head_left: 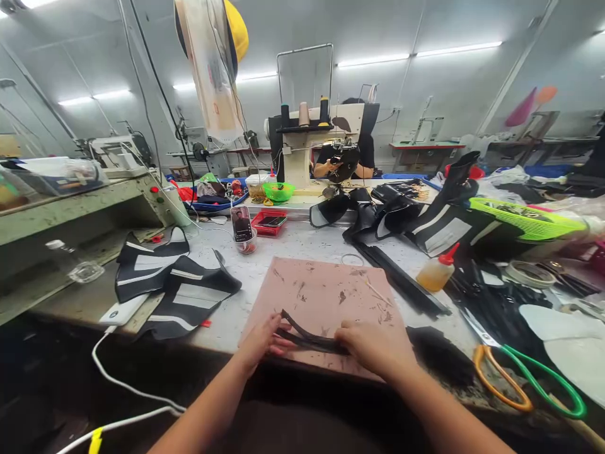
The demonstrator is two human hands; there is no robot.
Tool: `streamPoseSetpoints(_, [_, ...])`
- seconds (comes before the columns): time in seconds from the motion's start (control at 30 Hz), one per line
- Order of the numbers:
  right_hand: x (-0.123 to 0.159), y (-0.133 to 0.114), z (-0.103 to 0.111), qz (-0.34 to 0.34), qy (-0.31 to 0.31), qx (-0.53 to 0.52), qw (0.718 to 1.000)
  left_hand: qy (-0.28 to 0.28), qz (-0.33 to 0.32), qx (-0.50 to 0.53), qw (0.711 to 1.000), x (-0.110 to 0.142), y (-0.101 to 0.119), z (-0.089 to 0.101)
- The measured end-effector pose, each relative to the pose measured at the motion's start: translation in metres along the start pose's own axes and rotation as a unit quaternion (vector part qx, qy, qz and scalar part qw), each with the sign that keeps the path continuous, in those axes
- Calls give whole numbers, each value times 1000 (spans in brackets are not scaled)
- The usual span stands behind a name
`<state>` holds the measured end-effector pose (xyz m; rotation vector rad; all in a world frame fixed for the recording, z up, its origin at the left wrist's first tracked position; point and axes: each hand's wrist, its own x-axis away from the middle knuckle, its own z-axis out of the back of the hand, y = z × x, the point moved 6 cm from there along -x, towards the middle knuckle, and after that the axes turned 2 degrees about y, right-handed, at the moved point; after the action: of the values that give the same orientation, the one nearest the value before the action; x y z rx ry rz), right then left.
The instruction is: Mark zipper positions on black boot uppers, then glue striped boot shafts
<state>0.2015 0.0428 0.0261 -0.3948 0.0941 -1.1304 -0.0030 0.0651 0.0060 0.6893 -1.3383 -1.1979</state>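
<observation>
A thin black strip (pixel 309 339), folded back so that two lengths lie one above the other, is held low over the front of a pinkish board (pixel 312 277). My left hand (pixel 265 337) has it at the left, near the fold, with the strip between thumb and fingers. At the strip's other end, my right hand (pixel 362 340) is closed round it, and the fingers hide that end. Dark smears mark the board behind my hands. A thin pale stick (pixel 378 293) lies on its far right part.
Black pieces with white strips (pixel 189 293) lie left of the board. Scissors (pixel 501 359), a glue bottle (pixel 437 271) and long black strips (pixel 397 280) are on the right. A phone (pixel 242 224) stands behind. Beyond, a person (pixel 366 154) sits behind a sewing machine (pixel 302 148).
</observation>
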Motion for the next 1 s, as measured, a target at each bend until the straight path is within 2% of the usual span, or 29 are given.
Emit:
streamPoseSetpoints(0.03, [-1, 3, 3, -5, 3, 29, 1000, 37, -48, -83, 995, -3, 6, 7])
streamPoseSetpoints(0.07, [-1, 6, 4, -13, 9, 53, 998, 69, -104, -174, 977, -4, 14, 11])
streamPoseSetpoints(0.1, [0, 10, 6, -21, 18, 77, 997, 95, -161, -264, 946, -5, 22, 12])
streamPoseSetpoints(0.17, [2, 16, 9, -37, 43, 133, 990, 113, -252, -416, 867, -4, 32, 5])
streamPoseSetpoints(0.23, [5, 17, 10, -40, 67, 183, 980, 85, -297, -515, 800, -4, 33, -10])
streamPoseSetpoints(0.27, [5, 15, 11, -40, 74, 202, 976, 61, -308, -543, 779, -5, 32, -19])
streamPoseSetpoints(0.33, [6, 10, 8, -37, 75, 225, 971, 15, -327, -563, 759, -7, 28, -37])
streamPoseSetpoints(0.47, [6, -4, -5, -6, 95, 238, 967, -49, -365, -564, 739, -9, 27, -75])
streamPoseSetpoints(0.57, [11, -9, -15, -2, 155, 233, 960, -89, -379, -561, 731, -17, 28, -97])
streamPoseSetpoints(0.67, [18, -10, -23, -26, 221, 218, 950, -124, -376, -554, 732, -29, 28, -110])
streamPoseSetpoints(0.83, [26, -15, -27, -43, 284, 200, 937, -148, -346, -525, 763, -37, 29, -111])
streamPoseSetpoints(0.93, [26, -15, -28, -56, 276, 205, 937, -120, -304, -492, 807, -38, 31, -97])
streamPoseSetpoints(1.0, [26, -14, -29, -59, 268, 206, 939, -96, -264, -462, 841, -38, 30, -81])
